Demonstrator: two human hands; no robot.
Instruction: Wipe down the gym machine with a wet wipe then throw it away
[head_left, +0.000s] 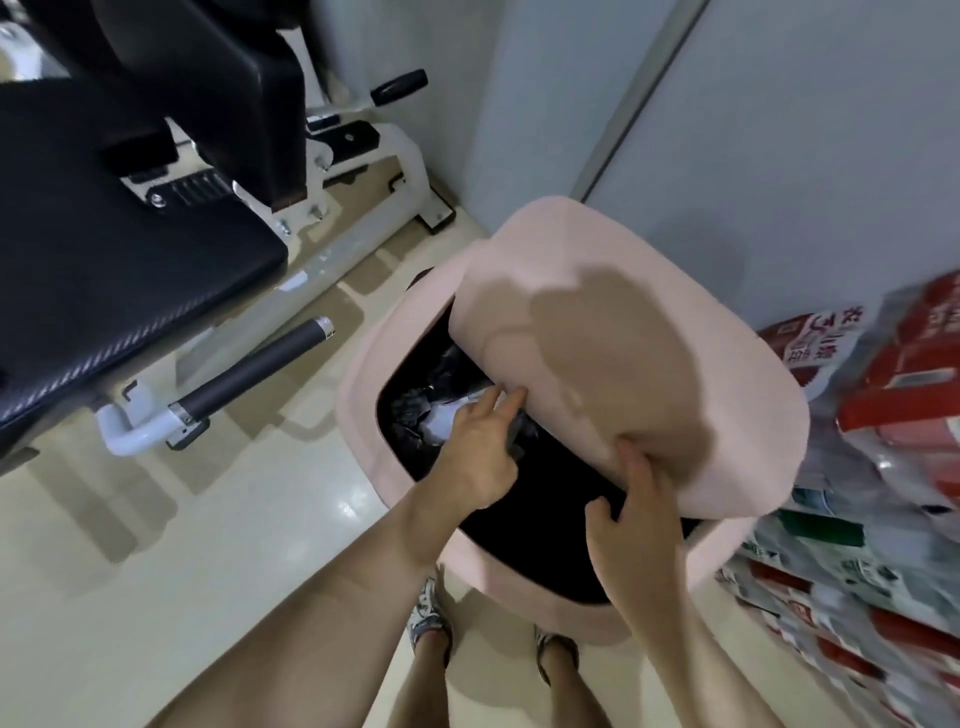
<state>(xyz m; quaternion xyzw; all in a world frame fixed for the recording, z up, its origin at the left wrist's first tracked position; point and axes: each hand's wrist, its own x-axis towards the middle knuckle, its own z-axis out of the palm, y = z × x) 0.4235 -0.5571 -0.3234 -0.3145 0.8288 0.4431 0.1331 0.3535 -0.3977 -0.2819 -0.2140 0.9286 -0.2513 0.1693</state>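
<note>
We're on the last step: disposal. The gym machine (130, 249) sits upper left, well apart from the hands, & we stand over the pink bin (363, 410) at centre frame. R hand (636, 514) props the lid (623, 338) up, fingers laid fairly straight against its lower edge, thumb spread below. L hand (480, 452) reaches into the opening, fingers stretched toward the far side. The wet wipe (449, 415), a white crumple, lies right at its fingertips over the black liner (545, 499). We can't tell if it's pinched or let go, as the thumb's hidden. Next, prob.: see the wipe drops inside, draw L hand out w/o snagging the liner, then lower the lid. Wrapped packs (893, 415) crowd the right edge, so there's little room that side.
</note>
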